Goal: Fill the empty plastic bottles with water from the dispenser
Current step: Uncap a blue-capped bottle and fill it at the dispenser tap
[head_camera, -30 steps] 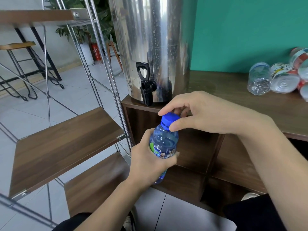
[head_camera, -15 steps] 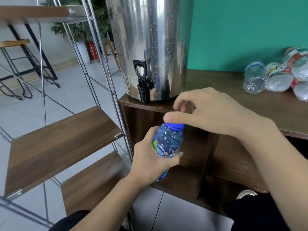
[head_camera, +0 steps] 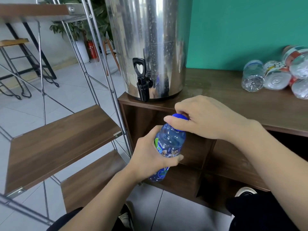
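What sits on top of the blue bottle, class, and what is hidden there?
A blue cap sits on the blue bottle, pinched by the right hand. Its fingers cover most of the cap and the neck. The left hand grips the body.

Wooden cabinet (head_camera: 250, 100) with open cubbies against teal wall (head_camera: 250, 27). Metal-framed rack (head_camera: 103, 52) left, 3 wood shelves visible. Behind: potted plant (head_camera: 73, 27), red fire extinguisher (head_camera: 92, 49), stool (head_camera: 15, 43). Grey tiled floor (head_camera: 25, 110)
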`<state>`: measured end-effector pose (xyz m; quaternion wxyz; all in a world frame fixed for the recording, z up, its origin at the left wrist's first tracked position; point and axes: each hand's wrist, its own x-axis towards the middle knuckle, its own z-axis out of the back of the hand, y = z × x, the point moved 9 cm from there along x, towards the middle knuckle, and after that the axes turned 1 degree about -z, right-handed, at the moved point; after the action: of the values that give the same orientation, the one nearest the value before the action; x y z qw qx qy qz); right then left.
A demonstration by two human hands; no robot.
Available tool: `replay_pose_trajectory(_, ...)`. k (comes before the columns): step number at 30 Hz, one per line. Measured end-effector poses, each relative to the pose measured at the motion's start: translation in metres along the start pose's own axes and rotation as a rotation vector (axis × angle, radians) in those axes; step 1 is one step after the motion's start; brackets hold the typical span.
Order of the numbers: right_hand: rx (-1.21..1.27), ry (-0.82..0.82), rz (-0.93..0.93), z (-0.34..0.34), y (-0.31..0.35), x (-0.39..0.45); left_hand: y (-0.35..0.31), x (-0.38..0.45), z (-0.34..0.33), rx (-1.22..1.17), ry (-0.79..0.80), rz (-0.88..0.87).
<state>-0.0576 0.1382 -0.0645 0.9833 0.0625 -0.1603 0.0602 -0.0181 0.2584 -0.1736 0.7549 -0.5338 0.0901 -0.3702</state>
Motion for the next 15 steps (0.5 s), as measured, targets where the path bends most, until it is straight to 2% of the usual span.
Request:
replay_pose_trajectory(5,0.074,-0.053,0.146,0.005,0.011,-0.009,-0.004,0.002,-0.004,-0.105,0.199,0.051)
replay_pose_trajectory(9,0.254,0.012,0.002,-0.002,0.002,-0.008,-0.009,-0.001,-0.011,-0.099,0.288,0.057)
replay_pose_trajectory(12,0.240,0.011,-0.158,-0.006,-0.007,-0.009,-0.008,-0.003,-0.011,0.013,0.159,0.060)
replay_pose_trajectory(15,0.143,-0.014,-0.299,-0.007,-0.015,-0.015,-0.018,-0.006,-0.008,0.148,-0.115,0.011)
